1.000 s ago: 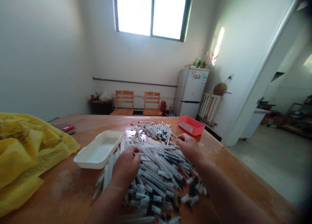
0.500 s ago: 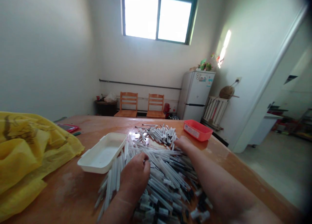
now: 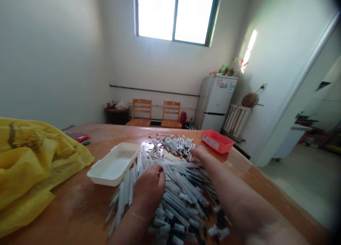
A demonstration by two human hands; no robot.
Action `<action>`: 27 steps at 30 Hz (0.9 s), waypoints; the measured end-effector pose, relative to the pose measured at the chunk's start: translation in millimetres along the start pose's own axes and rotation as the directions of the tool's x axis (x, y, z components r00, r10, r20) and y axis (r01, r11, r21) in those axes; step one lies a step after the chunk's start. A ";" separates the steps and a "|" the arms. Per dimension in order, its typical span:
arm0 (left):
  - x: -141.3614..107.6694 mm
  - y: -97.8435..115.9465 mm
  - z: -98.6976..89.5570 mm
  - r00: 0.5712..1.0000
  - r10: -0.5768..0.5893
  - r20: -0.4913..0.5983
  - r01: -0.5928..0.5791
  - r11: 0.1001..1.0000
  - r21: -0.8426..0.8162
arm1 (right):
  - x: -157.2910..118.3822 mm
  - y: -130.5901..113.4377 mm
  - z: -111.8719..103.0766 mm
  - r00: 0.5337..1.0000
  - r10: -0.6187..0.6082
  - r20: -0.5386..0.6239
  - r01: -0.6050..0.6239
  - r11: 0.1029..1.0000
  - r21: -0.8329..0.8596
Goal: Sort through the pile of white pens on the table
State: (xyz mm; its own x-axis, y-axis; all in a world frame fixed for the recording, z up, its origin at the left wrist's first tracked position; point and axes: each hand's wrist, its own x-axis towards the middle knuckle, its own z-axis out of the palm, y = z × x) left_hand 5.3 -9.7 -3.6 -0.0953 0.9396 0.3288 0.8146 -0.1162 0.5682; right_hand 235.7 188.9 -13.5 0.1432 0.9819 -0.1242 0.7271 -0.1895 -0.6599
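Note:
My left hand (image 3: pixel 149 184) is curled closed above the near pile, thumb against the fingers; what it holds, if anything, is hidden. Under and around it lie many clear plastic pen barrels (image 3: pixel 183 183). My right hand (image 3: pixel 198 152) reaches farther out, its fingers drawn together at the right edge of a heap of short white pen parts with dark ends (image 3: pixel 176 145). Whatever is between those fingers is too small to make out. Clear and black pen caps (image 3: pixel 178 228) are scattered nearest to me, between my forearms.
A white plastic tray (image 3: pixel 114 167) stands left of the barrels. At the right rear is a red plastic basket (image 3: pixel 217 142). A yellow plastic bag (image 3: pixel 34 167) covers the table's left side, with a red-edged object (image 3: pixel 77 136) behind it. Two wooden chairs (image 3: pixel 142 112) stand beyond the table.
The view has shifted slightly, so the scene sits a little differently in the picture. Both hands stay in nearly the same places over the pen parts, with no clear change of grip.

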 end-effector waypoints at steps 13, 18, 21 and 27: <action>1.8 15.8 -2.6 0.971 -0.193 0.144 0.224 0.513 -0.829 | -153.9 -28.0 -6.3 0.912 -0.393 0.118 0.298 0.833 0.466; -5.6 26.2 -5.7 0.926 -0.034 0.377 0.378 0.141 -0.915 | -212.8 -14.9 2.0 0.802 -0.492 0.339 0.191 0.748 0.635; -9.6 30.0 -3.9 0.911 0.034 0.412 0.407 0.092 -0.909 | -225.0 -5.7 6.8 0.783 -0.514 0.350 0.159 0.710 0.686; -10.5 32.8 0.3 0.921 0.024 0.390 0.390 0.001 -0.921 | -239.4 5.6 14.5 0.793 -0.505 0.341 0.033 0.594 0.804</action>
State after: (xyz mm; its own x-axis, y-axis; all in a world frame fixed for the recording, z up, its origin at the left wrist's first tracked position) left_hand 33.2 -23.3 11.3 0.1551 0.9876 0.0226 -0.5634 0.0696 0.8232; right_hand 195.7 -47.1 1.8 -0.4831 0.8754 -0.0179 -0.1031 -0.0772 -0.9917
